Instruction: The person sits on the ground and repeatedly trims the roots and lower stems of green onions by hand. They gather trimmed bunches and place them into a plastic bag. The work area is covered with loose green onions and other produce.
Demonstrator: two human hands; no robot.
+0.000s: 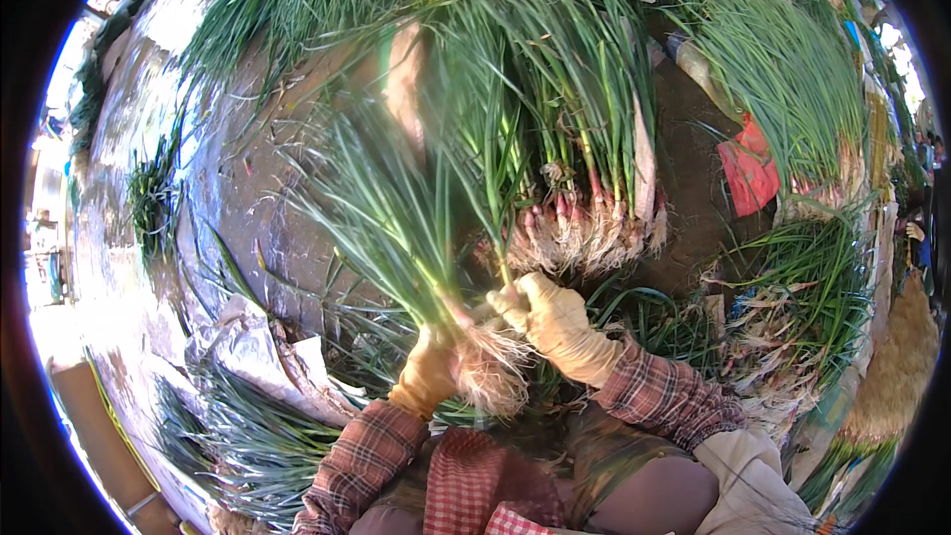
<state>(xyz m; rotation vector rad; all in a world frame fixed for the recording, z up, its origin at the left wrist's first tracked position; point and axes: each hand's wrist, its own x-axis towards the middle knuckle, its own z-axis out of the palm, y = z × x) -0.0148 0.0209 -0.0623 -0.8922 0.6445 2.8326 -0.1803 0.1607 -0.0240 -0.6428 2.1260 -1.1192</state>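
Note:
My left hand [423, 375], in a yellowish glove, grips a bunch of scallions [416, 245] near its base. The green leaves fan up and to the left, and pale stringy roots hang beside the glove. My right hand [561, 327], gloved the same way, pinches the lower end of a single scallion [499, 230] between thumb and fingers, just right of the bunch. Beyond both hands lies a heap of scallions [587, 111], with reddish-white bulbs and tangled roots towards me. The leaves of the held bunch are partly blurred.
More scallions [327, 0] lie at the far side, and another pile [787, 67] lies at the right by a red plastic scrap [747, 171]. Loose scallions [787, 327] with exposed roots are near my right arm. Crumpled silvery sheeting [245, 357] and further scallions [252, 438] lie at the left.

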